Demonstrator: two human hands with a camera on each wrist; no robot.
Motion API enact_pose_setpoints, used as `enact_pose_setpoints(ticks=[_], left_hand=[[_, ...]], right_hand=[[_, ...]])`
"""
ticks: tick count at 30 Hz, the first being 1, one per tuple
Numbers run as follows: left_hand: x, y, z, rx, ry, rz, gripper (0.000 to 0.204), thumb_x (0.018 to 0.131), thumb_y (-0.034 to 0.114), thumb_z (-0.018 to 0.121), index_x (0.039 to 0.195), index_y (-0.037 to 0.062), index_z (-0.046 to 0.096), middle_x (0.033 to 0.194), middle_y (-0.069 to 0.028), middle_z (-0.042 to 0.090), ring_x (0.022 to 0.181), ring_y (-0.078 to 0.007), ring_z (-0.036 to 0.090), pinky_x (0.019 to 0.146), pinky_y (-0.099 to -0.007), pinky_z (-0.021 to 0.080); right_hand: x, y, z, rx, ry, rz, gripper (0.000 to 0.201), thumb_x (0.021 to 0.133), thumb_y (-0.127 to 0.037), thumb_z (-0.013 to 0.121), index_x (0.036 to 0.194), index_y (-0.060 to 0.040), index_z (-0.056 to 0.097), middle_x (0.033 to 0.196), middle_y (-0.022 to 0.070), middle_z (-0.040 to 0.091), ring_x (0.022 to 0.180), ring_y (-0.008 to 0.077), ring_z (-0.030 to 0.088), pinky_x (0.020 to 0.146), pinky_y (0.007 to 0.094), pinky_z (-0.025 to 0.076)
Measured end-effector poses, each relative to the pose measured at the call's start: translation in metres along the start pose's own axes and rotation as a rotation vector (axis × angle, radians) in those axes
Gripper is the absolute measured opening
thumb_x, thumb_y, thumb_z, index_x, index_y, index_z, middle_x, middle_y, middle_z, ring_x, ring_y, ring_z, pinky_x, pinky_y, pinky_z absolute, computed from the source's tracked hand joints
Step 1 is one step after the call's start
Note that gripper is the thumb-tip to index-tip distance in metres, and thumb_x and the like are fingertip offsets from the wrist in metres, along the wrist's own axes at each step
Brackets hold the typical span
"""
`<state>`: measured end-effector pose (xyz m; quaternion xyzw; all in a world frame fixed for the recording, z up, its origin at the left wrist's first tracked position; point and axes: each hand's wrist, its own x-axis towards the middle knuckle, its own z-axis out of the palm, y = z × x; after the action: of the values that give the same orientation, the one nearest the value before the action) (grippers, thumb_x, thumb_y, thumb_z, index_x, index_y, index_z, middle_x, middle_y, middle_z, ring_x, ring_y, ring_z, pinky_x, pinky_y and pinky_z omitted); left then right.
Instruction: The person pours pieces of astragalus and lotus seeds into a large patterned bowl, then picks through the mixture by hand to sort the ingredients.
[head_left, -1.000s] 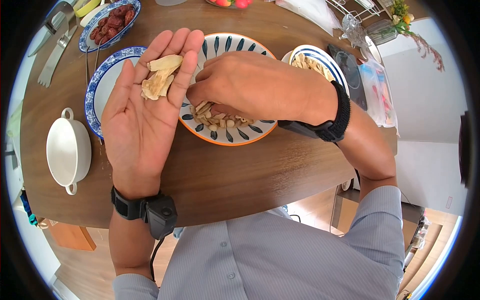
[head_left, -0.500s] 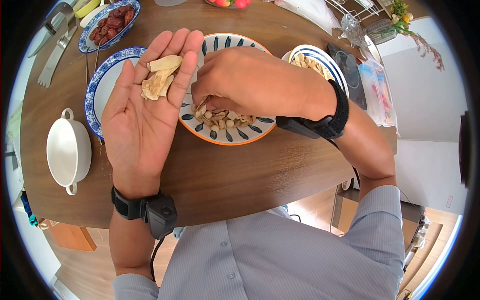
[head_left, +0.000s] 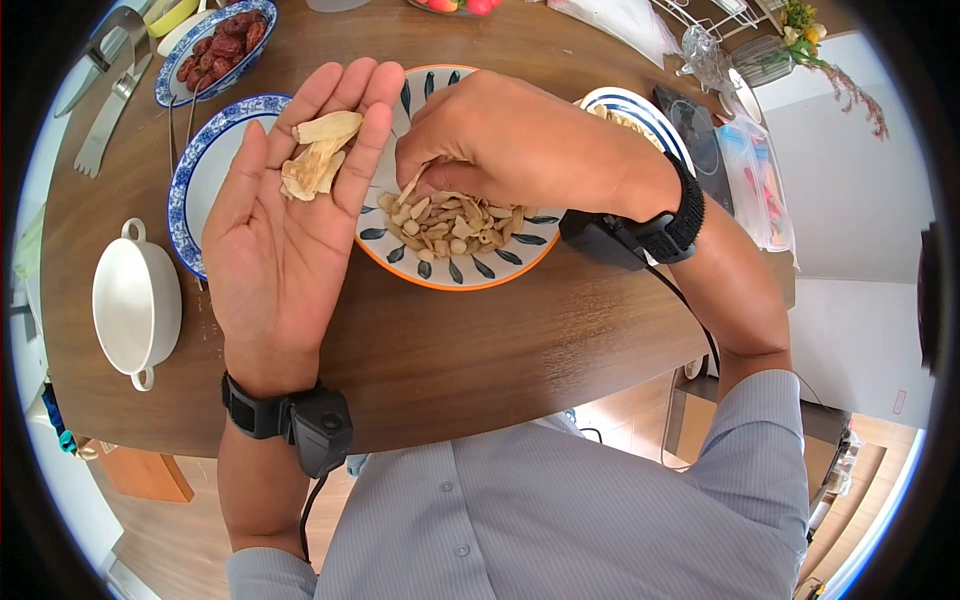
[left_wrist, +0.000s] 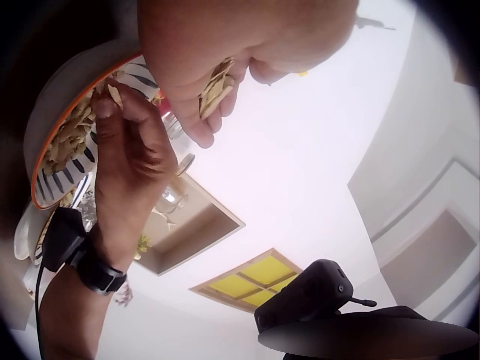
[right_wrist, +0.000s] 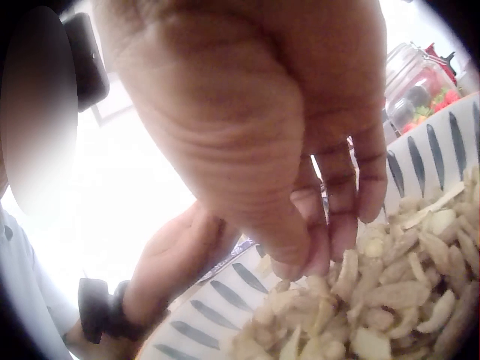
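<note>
Palm up, my left hand [head_left: 285, 230] carries a few broad, pale dried slices [head_left: 328, 150] on its nearly straight fingers. To its right, my right hand [head_left: 520, 150] is over a white plate [head_left: 458, 287] with an orange rim and dark leaf-like strokes. Between thumb and forefinger it pinches a thin pale dried slice [left_wrist: 115, 96], best seen in the left wrist view. Just below those fingertips lies a heap of small beige dried slices [head_left: 455, 228], filling the near part of the plate. The right wrist view shows the heap [right_wrist: 390, 292] close under the fingers.
Left of the hands stand a blue-rimmed plate [head_left: 187, 175], a white two-handled bowl [head_left: 135, 300] and a patterned dish of dried red dates [head_left: 220, 52]. At the right are a blue-banded bowl [head_left: 672, 135] with pale slices and plastic bags [head_left: 752, 185]. Cutlery [head_left: 110, 120] lies far left.
My right hand has risen slightly from the heap, with a slice pinched at its fingertips, so more of the heap shows. The left hand and its slices have stayed almost still.
</note>
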<state>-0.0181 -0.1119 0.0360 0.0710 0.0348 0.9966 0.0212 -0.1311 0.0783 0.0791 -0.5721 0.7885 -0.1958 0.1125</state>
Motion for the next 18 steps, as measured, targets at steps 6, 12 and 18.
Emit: enact_pose_setpoints(ticks=[6,12,18], left_hand=[[0.0,0.0,0.0,-0.011,0.001,-0.002,0.054,0.114,0.016,0.026,0.158,-0.0119,0.016,0.167,-0.0306,0.016,0.158,-0.04,0.012,0.132,-0.0512,0.016],[0.0,0.0,0.0,-0.013,0.001,0.001,0.054,0.114,0.016,0.027,0.158,-0.0123,0.016,0.167,-0.0309,0.016,0.158,-0.04,0.013,0.132,-0.0511,0.016],[0.001,0.001,-0.001,-0.006,-0.003,0.001,0.054,0.114,0.016,0.027,0.158,-0.0124,0.016,0.167,-0.0311,0.017,0.158,-0.0401,0.013,0.132,-0.0512,0.016]], right_hand=[[-0.003,-0.002,-0.003,-0.086,0.0,0.018,0.012,0.088,-0.015,0.072,0.095,-0.0072,0.078,0.091,0.013,0.074,0.091,0.0324,0.071,0.081,0.044,0.056],[-0.003,-0.008,0.007,-0.143,0.037,-0.127,0.012,0.084,-0.014,0.069,0.083,-0.0027,0.073,0.087,0.0137,0.07,0.086,0.0347,0.071,0.075,0.0445,0.056],[-0.001,-0.01,0.008,-0.252,0.062,-0.101,0.013,0.084,-0.012,0.067,0.079,-0.0001,0.071,0.088,0.0149,0.069,0.086,0.0357,0.071,0.073,0.0442,0.057]])
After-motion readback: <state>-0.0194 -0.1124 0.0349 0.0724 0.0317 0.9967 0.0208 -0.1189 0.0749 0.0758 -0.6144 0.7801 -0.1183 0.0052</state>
